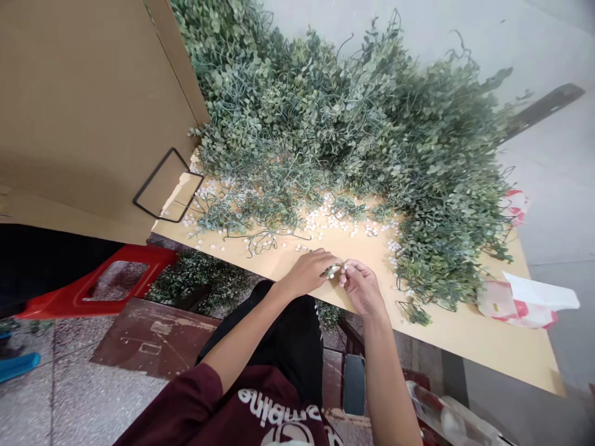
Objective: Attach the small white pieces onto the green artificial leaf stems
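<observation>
My left hand (310, 271) and my right hand (361, 286) meet at the near edge of a wooden table (488, 341). Both pinch a small green sprig (333, 270) with tiny white bits between the fingertips. Several small white beads (325, 218) lie scattered on the tabletop just beyond my hands. Behind them a big heap of artificial green foliage (353, 124) covers most of the table.
A large cardboard box (88, 105) with a black wire frame (168, 184) stands at the left. A red plastic stool (100, 282) and more greenery (198, 279) are on the floor below. A red and white plastic bag (520, 303) lies at the table's right end.
</observation>
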`<move>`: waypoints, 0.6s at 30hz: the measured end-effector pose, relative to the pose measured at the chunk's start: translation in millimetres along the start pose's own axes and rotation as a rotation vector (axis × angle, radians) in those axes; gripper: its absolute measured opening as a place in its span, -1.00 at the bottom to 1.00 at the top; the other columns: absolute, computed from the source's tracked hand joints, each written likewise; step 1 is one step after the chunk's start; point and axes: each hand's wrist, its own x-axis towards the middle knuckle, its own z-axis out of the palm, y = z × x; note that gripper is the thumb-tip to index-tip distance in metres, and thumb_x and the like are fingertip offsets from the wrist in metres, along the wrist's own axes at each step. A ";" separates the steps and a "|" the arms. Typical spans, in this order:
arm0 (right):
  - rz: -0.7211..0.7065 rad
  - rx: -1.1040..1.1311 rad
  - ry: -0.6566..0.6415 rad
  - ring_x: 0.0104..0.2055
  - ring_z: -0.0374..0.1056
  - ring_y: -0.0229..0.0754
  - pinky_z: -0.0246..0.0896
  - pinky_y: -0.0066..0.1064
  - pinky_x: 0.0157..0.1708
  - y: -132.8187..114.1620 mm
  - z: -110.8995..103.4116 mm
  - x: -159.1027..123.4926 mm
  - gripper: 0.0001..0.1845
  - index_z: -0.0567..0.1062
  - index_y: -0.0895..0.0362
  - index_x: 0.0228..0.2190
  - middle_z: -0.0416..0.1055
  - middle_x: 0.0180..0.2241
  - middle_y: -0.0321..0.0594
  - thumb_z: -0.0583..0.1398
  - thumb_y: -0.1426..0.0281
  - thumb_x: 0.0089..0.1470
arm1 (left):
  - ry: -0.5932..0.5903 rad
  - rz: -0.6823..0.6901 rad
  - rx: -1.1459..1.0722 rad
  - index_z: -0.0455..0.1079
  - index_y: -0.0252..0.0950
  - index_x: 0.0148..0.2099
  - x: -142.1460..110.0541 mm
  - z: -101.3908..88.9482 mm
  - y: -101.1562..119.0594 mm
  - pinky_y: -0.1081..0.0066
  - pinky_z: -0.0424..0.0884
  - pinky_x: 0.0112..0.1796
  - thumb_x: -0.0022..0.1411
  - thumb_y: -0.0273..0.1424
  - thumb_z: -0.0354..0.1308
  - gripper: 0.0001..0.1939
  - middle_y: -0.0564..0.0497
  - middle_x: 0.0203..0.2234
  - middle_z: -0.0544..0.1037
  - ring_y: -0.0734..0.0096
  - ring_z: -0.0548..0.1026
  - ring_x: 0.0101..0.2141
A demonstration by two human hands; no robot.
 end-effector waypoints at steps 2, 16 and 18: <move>0.003 0.009 0.003 -0.50 0.24 -0.39 0.27 -0.56 -0.50 -0.1 -0.5 -0.1 -0.73 0.49 0.19 -0.42 0.33 -0.44 -0.27 0.41 0.29 -0.06 | -0.001 -0.002 0.001 0.38 -0.28 -0.10 -0.1 -0.4 0.1 0.41 0.26 -0.25 0.39 -0.46 -0.01 -0.85 0.02 -0.32 0.50 0.36 0.37 -0.25; 0.024 -0.016 0.013 -0.51 0.26 -0.39 0.25 -0.57 -0.52 -0.6 0.6 -0.9 -0.71 0.48 0.19 -0.40 0.32 -0.46 -0.28 0.41 0.27 -0.05 | -0.019 0.004 0.030 0.38 -0.29 -0.08 -1.6 0.0 -0.8 0.41 0.26 -0.26 0.35 -0.51 0.02 -0.84 -0.01 -0.30 0.51 0.33 0.36 -0.24; 0.042 -0.035 -0.003 -0.52 0.25 -0.39 0.24 -0.57 -0.52 -2.5 1.9 -1.4 -0.70 0.48 0.19 -0.41 0.33 -0.47 -0.28 0.41 0.26 -0.04 | -0.019 0.000 0.030 0.38 -0.30 -0.10 -1.6 0.0 -1.2 0.41 0.26 -0.27 0.34 -0.52 0.03 -0.86 0.00 -0.31 0.50 0.33 0.35 -0.25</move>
